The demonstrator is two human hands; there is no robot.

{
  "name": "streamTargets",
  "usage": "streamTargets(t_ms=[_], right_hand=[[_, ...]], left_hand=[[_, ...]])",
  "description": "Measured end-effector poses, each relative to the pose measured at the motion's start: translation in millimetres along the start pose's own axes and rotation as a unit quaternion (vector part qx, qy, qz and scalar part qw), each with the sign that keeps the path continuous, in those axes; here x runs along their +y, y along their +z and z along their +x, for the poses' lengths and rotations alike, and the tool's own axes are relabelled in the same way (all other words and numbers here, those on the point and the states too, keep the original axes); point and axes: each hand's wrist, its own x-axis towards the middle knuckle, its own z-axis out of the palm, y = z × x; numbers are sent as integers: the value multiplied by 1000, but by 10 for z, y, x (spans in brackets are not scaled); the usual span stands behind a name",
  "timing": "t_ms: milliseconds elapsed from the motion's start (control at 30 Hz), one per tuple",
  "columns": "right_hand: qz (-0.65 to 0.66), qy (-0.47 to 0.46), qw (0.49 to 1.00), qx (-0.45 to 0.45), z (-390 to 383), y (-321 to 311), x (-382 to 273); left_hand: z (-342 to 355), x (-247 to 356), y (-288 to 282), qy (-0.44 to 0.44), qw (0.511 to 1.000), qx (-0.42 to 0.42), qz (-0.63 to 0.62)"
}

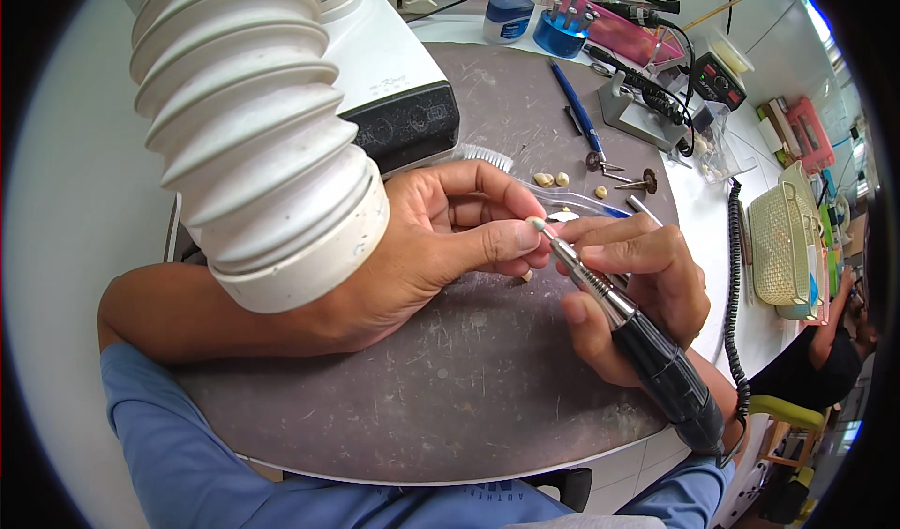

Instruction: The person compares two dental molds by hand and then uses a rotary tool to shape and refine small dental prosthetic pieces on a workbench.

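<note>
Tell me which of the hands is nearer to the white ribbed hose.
Left. The left hand is just right of the hose's mouth, which overlaps its wrist in view; the white ribbed hose may or may not touch it. The right hand is farther right, gripping the handpiece.

Here we are in what looks like a small workshop, most likely a dental lab, and look what gives it away! You're sitting at a scratched, grey-brown table with a curved edge (525, 388), and a fat, white, ribbed plastic hose (248, 145) swoops right over it. There's your black-and-silver, pen-shaped rotary handpiece (670, 370), and beyond it small cream-coloured, tooth-like pieces (544, 179) dotted about! Dark round discs on thin metal shanks (647, 182) lie beside them, and up at the back stands a round, translucent blue holder (560, 35) with metal bits upright. Far to your right, a person in a black top (811, 370) shares the room!
</note>
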Motion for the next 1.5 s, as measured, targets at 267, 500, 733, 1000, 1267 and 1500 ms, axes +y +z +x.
streamTargets(t_ms=[267, 500, 733, 1000, 1267, 1500], right_hand=[[9, 18, 1000, 17, -28, 15, 21], [0, -1, 1000, 6, -13, 16, 23], [14, -30, 997, 75, 14, 88, 83], [16, 6, 999, 45, -28, 34, 40], [19, 20, 1000, 14, -32, 22, 40], [-2, -1, 1000, 6, -30, 0, 22]], left_hand=[[-14, 48, 33, -22, 1000, 12, 3], [1, 39, 10, -27, 1000, 2, -3], [-20, 42, 10, -24, 1000, 0, -14], [-20, 33, 8, -17, 1000, 1, -20], [-20, 15, 4, -9, 1000, 4, -19], [-3, 5, 2, -6, 1000, 1, -10]])
